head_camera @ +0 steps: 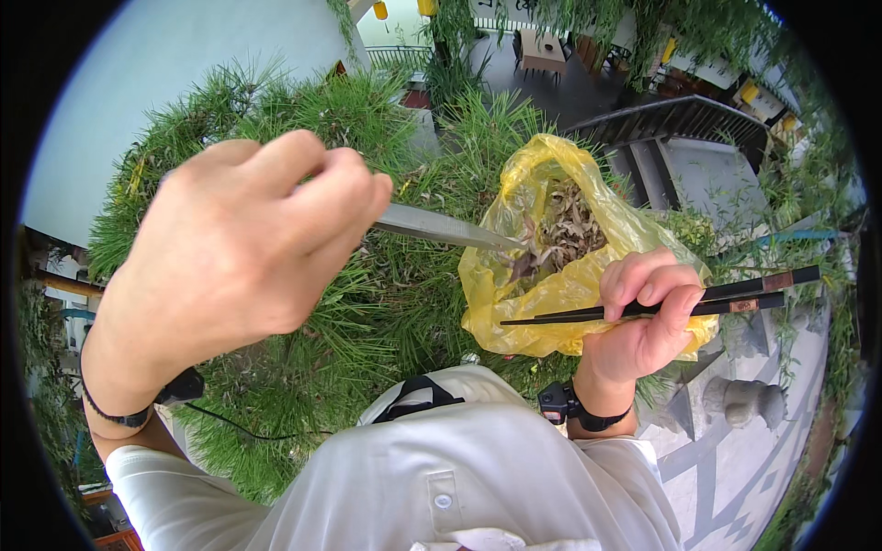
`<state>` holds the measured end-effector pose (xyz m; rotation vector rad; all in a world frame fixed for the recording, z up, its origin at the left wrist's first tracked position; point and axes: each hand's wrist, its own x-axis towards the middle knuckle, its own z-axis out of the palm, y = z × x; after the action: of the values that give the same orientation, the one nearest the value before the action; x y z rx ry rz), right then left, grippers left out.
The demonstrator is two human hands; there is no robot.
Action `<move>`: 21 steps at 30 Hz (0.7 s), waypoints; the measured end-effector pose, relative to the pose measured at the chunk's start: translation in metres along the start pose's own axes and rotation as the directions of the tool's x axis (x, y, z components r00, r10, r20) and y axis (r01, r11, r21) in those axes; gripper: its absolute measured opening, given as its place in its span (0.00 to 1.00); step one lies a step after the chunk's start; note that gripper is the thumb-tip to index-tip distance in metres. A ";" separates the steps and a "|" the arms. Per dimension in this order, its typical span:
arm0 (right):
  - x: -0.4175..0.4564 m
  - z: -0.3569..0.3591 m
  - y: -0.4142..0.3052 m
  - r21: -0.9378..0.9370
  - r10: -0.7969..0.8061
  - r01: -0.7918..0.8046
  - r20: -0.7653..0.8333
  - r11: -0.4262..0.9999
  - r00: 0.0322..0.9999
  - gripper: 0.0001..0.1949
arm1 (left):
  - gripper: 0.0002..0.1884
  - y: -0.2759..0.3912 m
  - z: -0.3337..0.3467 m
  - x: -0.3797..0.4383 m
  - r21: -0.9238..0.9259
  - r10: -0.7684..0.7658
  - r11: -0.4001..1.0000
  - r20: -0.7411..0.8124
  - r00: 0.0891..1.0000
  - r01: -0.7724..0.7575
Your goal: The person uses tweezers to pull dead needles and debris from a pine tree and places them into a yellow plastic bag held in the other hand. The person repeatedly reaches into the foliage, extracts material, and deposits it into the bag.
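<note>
My left hand is closed around long metal tweezers, with most of their handle end hidden by my fingers. The tips point right into the mouth of a yellow plastic bag and are at some dry brown leaves. More withered leaves are piled inside the bag. My right hand grips a pair of black chopsticks together with the near right rim of the bag. The chopsticks' thin ends point left across the bag's front.
Needled pine branches spread beneath and around both hands. A thin black cable runs by my left side. Beyond stand a dark railing, steps and a table. A stone post rises from paving at right.
</note>
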<state>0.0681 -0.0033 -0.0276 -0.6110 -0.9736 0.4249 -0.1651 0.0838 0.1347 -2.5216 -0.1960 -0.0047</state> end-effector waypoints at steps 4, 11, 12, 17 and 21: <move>-0.003 0.008 -0.004 -0.002 -0.037 0.037 0.011 0.999 0.999 0.20 | 0.22 0.008 0.029 0.000 -0.055 -0.012 0.998 -0.091 0.996 0.007; -0.006 0.000 -0.011 -0.047 -0.035 0.032 -0.063 0.998 0.997 0.20 | 0.10 -0.028 0.041 -0.017 -0.458 -0.180 0.865 0.098 0.979 0.205; -0.006 0.001 -0.010 -0.044 -0.036 0.034 -0.056 0.998 0.998 0.20 | 0.09 -0.026 0.046 -0.019 -0.522 -0.206 0.819 0.123 0.971 0.240; -0.005 0.002 -0.011 -0.058 -0.054 0.050 -0.066 0.997 0.996 0.20 | 0.10 -0.030 0.071 -0.024 -0.642 -0.288 0.664 0.255 0.923 0.384; -0.006 -0.003 -0.010 -0.027 -0.082 0.079 -0.117 0.996 0.990 0.20 | 0.09 -0.050 0.109 -0.023 -0.380 -0.455 0.738 0.330 0.827 0.558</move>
<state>0.0684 -0.0149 -0.0262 -0.6081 -0.8877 0.3030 -0.1994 0.1830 0.0732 -2.8450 -1.1013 0.0036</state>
